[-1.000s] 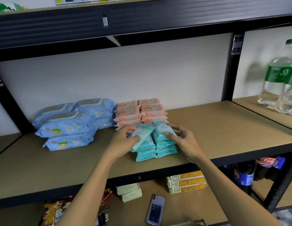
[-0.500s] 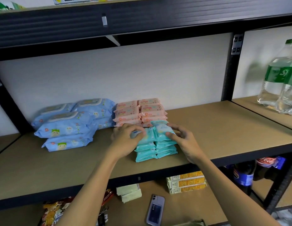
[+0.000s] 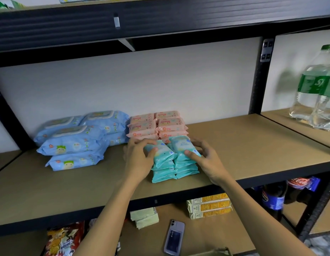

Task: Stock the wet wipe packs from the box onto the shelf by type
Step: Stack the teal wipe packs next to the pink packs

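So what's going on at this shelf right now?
A person is stocking wet wipes on the brown shelf board. The left hand and right hand each rest on the top pack of two side-by-side stacks of small teal wipe packs near the front edge. Behind those stand stacked pink wipe packs, and to their left lie large blue wipe packs with lids. The types are grouped separately.

My hands are on teal packs (image 3: 165, 164) with small white print. Behind them sit pale pink packs (image 3: 156, 124); to the left, light blue packs (image 3: 73, 143) with a green-haired cartoon face. The shelf (image 3: 243, 145) is tan, its frame black.
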Action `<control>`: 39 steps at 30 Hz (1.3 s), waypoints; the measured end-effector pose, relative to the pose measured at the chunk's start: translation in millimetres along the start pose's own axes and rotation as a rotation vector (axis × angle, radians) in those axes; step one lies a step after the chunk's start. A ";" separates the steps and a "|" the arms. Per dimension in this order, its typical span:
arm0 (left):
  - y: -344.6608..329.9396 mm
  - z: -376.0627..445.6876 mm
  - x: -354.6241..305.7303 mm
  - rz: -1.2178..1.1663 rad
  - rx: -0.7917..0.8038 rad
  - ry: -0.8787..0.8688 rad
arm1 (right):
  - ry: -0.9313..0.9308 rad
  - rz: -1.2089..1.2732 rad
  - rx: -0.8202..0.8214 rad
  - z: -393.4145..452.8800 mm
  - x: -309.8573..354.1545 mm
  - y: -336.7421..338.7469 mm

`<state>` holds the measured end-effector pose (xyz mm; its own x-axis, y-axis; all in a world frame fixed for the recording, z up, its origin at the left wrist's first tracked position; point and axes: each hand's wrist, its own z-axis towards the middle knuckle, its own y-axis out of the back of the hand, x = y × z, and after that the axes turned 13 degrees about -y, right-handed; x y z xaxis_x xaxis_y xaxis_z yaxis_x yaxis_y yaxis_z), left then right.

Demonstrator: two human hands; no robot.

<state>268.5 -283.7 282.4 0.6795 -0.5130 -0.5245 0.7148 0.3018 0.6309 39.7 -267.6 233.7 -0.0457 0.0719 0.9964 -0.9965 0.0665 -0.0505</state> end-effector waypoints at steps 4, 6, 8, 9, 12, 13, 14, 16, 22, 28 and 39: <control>-11.2 -8.0 1.0 -0.231 -0.011 0.128 | 0.011 -0.050 -0.016 -3.7 1.0 -0.4; -16.6 -9.5 6.6 -0.296 -0.024 0.115 | 0.034 -0.096 -0.002 -5.7 1.1 -1.0; -20.4 -11.1 11.9 -0.366 -0.065 0.123 | 0.049 -0.127 0.012 -6.5 0.4 -1.0; -21.8 -13.0 13.1 -0.404 -0.082 0.131 | 0.049 -0.134 0.014 -6.4 0.3 -0.6; -25.4 -20.1 12.0 -0.523 -0.113 0.139 | 0.053 -0.158 -0.007 -6.3 0.1 -0.6; -26.6 -22.3 11.2 -0.572 -0.125 0.148 | 0.052 -0.160 -0.016 -6.2 -0.2 -0.7; -28.0 -24.1 10.9 -0.626 -0.143 0.155 | 0.048 -0.157 -0.024 -5.9 -0.8 -0.7; -30.3 -27.2 11.5 -0.693 -0.172 0.152 | 0.040 -0.149 -0.033 -5.4 -1.7 -0.3; -33.7 -30.7 16.5 -0.719 -0.167 0.116 | 0.057 -0.198 -0.026 -3.4 -2.1 -0.5; -33.7 -31.4 17.6 -0.715 -0.151 0.130 | 0.049 -0.185 -0.025 -2.8 -2.5 -1.0; -19.3 -56.8 3.7 -0.697 -0.143 0.106 | 0.127 -0.313 -0.182 -31.6 1.1 -6.8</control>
<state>266.6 -245.7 235.8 0.0645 -0.5460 -0.8353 0.9979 0.0390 0.0516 48.6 -236.5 233.0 0.2794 0.1415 0.9497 -0.9315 0.2800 0.2324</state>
